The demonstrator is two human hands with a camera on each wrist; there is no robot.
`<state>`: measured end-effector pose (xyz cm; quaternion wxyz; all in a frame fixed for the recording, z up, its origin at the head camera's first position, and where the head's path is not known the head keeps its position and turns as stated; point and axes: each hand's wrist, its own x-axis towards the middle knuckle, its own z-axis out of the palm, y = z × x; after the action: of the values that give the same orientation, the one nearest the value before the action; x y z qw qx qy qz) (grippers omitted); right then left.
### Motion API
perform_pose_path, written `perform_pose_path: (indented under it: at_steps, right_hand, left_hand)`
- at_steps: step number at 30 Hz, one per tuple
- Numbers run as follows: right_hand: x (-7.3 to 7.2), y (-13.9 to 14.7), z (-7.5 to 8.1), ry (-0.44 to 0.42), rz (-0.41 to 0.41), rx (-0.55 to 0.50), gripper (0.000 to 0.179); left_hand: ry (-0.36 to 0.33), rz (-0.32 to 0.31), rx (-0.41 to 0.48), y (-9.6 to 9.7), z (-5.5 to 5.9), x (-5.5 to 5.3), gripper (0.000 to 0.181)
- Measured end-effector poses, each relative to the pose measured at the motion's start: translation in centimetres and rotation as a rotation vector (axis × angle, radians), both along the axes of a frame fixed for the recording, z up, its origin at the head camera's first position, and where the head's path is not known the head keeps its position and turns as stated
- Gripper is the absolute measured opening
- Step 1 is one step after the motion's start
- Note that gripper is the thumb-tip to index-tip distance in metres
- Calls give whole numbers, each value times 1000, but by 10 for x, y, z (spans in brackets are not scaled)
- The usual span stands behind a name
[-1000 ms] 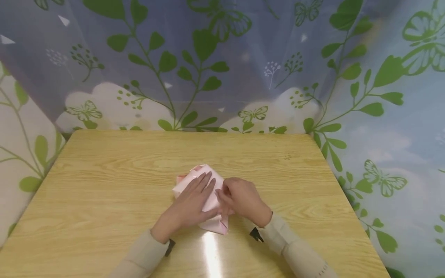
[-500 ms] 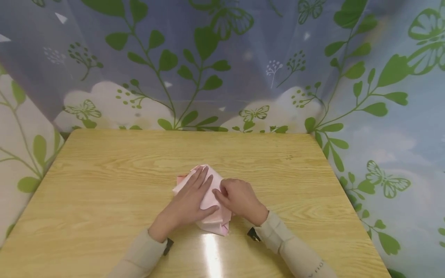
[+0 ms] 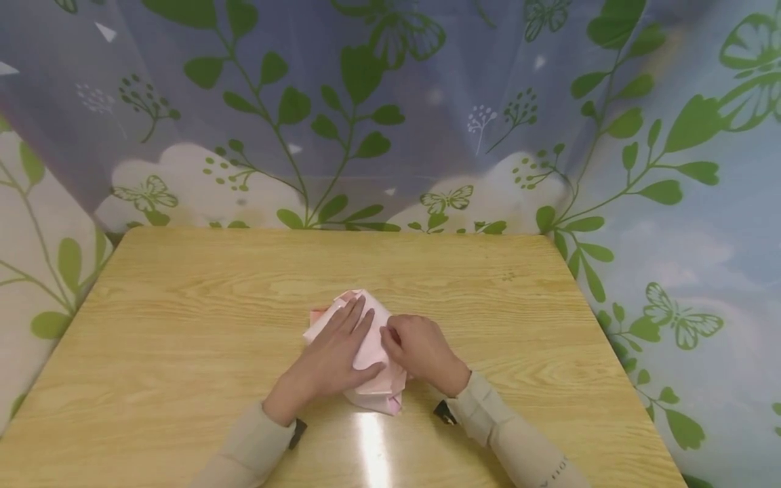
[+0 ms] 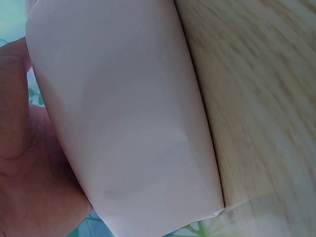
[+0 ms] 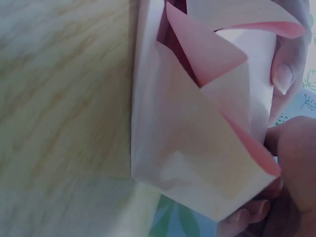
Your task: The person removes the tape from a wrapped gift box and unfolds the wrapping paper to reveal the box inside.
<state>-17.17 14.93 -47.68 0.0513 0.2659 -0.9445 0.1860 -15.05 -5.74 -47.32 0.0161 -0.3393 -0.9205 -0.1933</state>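
Note:
A box-shaped parcel in pale pink wrapping paper point(image 3: 373, 349) lies on the wooden table, darker pink showing on the paper's inner side. My left hand point(image 3: 332, 356) rests across its top, fingers straight and spread. At the parcel's right edge my right hand point(image 3: 427, 349) has curled fingers, its thumb bent against the paper. In the right wrist view, loose folded flaps point(image 5: 217, 59) stand out at the parcel's end, and fingertips point(image 5: 242, 222) hold the paper's corner. The left wrist view shows a smooth paper side point(image 4: 123, 108) with part of a hand point(image 4: 34, 163) beside it.
The wooden table point(image 3: 213, 291) extends around the parcel on all sides. Behind it and at both sides hang curtains point(image 3: 274, 163) printed with leaves and butterflies. A bright light reflection lies on the near tabletop.
A paper strip that stood up by the right thumb a second ago now lies flatter against the parcel. My right hand has shifted slightly; the left hand stays on top.

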Motion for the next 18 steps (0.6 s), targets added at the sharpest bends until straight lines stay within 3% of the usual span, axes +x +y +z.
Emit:
perform_pose_path:
  at_steps: [7, 18]
  right_hand:
    - [5, -1, -1, -37, 41, -27, 36]
    - [8, -2, -5, 2, 56, -50, 40]
  left_hand:
    - [-18, 8, -24, -2, 2, 6, 88]
    - [-11, 9, -26, -2, 5, 10, 89]
